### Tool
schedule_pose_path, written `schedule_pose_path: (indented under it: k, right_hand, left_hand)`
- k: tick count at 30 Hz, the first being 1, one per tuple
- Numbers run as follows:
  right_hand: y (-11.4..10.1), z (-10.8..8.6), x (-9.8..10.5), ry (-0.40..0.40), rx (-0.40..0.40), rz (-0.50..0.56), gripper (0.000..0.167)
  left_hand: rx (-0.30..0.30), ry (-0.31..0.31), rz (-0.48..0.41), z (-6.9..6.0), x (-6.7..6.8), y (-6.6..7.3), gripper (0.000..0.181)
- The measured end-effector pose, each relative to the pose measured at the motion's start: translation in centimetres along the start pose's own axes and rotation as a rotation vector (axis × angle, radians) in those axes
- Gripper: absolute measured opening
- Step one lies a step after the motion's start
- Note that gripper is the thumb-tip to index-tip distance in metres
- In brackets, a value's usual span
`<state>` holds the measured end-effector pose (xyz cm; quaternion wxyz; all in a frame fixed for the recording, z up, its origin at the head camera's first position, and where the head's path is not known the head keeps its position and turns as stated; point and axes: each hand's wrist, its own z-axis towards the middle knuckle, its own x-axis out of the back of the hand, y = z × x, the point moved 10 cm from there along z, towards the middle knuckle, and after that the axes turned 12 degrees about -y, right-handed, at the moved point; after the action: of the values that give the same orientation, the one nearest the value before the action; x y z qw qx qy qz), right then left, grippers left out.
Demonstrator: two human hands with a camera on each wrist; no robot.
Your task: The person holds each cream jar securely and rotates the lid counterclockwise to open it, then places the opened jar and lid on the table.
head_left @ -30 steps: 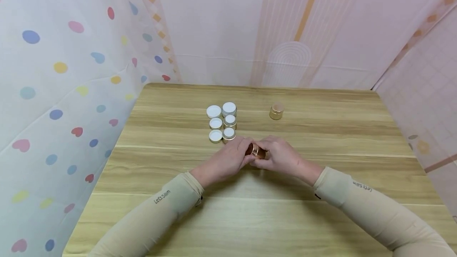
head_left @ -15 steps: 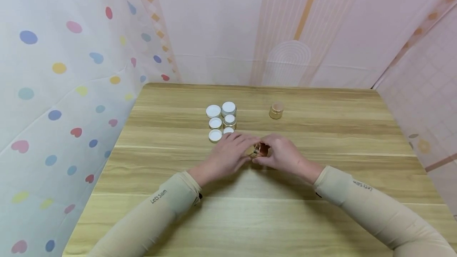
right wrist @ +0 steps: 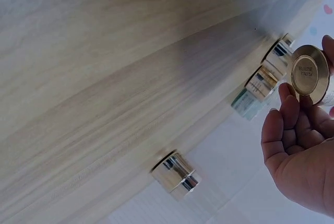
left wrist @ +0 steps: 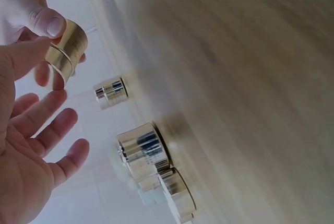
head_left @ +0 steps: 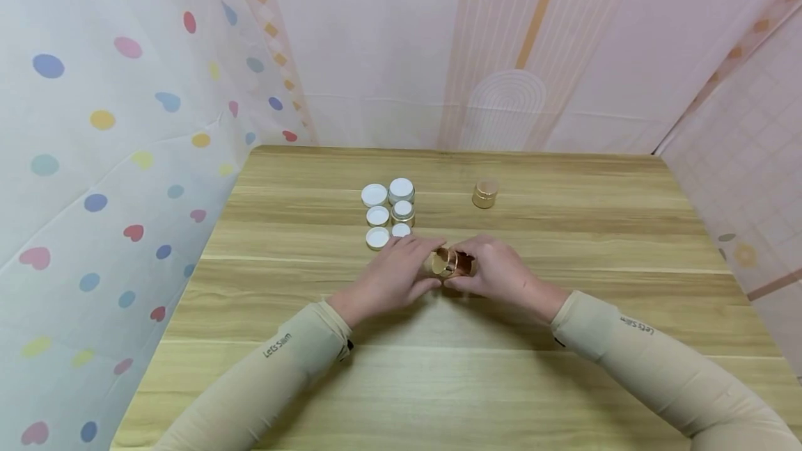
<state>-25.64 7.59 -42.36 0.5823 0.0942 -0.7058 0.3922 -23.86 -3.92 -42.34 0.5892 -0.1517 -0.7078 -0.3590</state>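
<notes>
A small gold jar with its lid on is held on its side, above the table. My right hand grips it by the base, with the thumb on its side in the left wrist view; the jar's stamped bottom shows in the right wrist view. At the lid end my left hand is spread, its fingers apart and its thumb close to the lid. Whether that thumb touches cannot be told. Beyond the left hand stand uncapped gold jars with white tops, the nearest partly hidden.
Upturned gold lids with white insides lie in a column left of the uncapped jars. Another closed gold jar stands farther back to the right. Patterned cloth hangs behind the wooden table.
My left hand has loosened from the lid and spread its fingers, so more of the lid shows. The right hand keeps its grip on the jar, nearly in place.
</notes>
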Motion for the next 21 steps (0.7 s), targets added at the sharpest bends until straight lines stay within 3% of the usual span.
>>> schedule_pose_path:
  k: [5,10,15,21]
  right_hand:
    - [0.0,0.1,0.0,-0.003,-0.004,-0.01,0.027]
    - [-1.0,0.1,-0.4,-0.019,0.048,-0.061,0.03]
    - [-1.9,0.0,-0.9,-0.018,0.106,-0.1,0.029]
    - [-2.1,0.0,-1.2,-0.018,0.116,-0.075,0.026]
  left_hand:
    - [0.039,-0.028,-0.022,-0.1,-0.3,-0.6,0.073]
    - [0.046,-0.034,-0.015,-0.2,-0.3,-0.7,0.07]
    - [-0.002,0.001,0.007,-0.4,0.1,-0.2,0.072]
    - [-0.074,0.074,0.041,-0.7,0.7,0.7,0.052]
